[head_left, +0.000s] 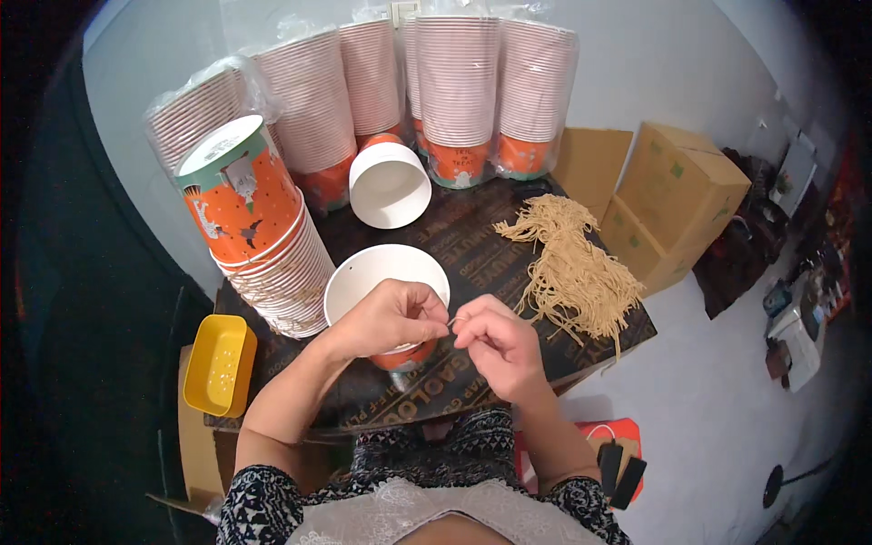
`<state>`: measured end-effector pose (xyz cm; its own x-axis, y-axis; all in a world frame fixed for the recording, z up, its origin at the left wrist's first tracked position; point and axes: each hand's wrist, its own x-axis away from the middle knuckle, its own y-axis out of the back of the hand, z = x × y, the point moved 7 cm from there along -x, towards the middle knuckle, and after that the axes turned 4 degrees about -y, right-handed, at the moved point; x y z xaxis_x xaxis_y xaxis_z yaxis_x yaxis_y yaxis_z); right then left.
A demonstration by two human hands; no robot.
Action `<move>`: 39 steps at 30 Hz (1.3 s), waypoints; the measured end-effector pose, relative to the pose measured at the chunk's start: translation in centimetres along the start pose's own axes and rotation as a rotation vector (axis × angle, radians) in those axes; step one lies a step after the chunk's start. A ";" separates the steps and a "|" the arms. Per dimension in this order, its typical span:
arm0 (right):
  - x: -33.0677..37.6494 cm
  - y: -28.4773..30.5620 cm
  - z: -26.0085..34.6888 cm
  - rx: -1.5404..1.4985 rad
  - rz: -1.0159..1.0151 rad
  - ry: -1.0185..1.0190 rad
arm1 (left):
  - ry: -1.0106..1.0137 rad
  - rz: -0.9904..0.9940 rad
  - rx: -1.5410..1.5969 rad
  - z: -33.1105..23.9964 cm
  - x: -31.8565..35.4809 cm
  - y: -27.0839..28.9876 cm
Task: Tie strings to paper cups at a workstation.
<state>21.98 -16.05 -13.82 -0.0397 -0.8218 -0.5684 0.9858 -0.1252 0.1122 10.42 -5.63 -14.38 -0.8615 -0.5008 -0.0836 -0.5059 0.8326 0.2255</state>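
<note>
A white-lined paper bucket (386, 265) with an orange printed outside stands in front of me, its mouth up, with a small dark hole near the rim. Over its near right side my left hand (400, 318) is closed in a pinch. My right hand (498, 341) pinches close beside it, just right of the bucket. Between the fingertips a short piece of thin, pale cord (453, 321) shows; the rest of it is hidden by the fingers. To the right lies a loose pile of tan cords (577, 268).
A nested bucket stack (272, 254) with cords along its side stands at left, near a yellow tub (221, 363) holding small pale bits. Another bucket (391, 186) lies tipped behind. Wrapped bucket stacks (459, 86) line the wall. Cardboard boxes (677, 195) stand right of the dark table (472, 232).
</note>
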 end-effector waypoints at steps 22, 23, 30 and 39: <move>-0.5 -1.1 -1.9 0.345 -0.196 -0.038 | 0.013 0.073 0.109 0.7 -0.1 0.1; -0.4 -1.2 -2.2 0.345 -0.197 -0.038 | 0.013 0.074 0.109 0.6 -0.1 0.1; 0.0 -1.4 -3.0 0.282 -0.272 -0.028 | -0.013 0.073 0.027 0.2 -0.1 -0.2; 0.0 -1.8 -2.7 0.314 -0.278 0.043 | 0.009 0.021 -0.163 0.0 -0.4 -0.3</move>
<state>20.68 -14.35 -16.18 -0.2836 -0.7099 -0.6447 0.8406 -0.5076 0.1891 10.95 -5.69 -14.43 -0.8713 -0.4859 -0.0690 -0.4731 0.7941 0.3816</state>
